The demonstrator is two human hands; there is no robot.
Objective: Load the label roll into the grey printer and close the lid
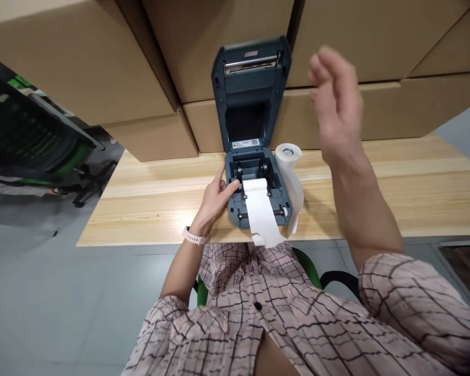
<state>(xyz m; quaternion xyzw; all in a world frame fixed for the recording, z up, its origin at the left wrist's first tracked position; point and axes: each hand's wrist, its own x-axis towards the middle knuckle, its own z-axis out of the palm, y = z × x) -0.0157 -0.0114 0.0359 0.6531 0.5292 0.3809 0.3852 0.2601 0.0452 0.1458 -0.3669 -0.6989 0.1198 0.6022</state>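
A dark grey label printer (254, 156) stands on the wooden table (415, 183) with its lid raised. A strip of white label paper (260, 211) runs out of its bay and hangs over the table's front edge. A white paper roll (289, 154) stands upright against the printer's right side. My left hand (215, 198) rests on the printer's left edge, fingers touching the side of the bay. My right hand (335, 102) is lifted in the air to the right of the lid, blurred, fingers loosely curled, holding nothing I can see.
Stacked cardboard boxes (102, 68) line the back of the table behind the printer. A black and green chair (35, 136) stands at the left on the grey floor. I sit on a green chair (309, 269) close to the table's front edge.
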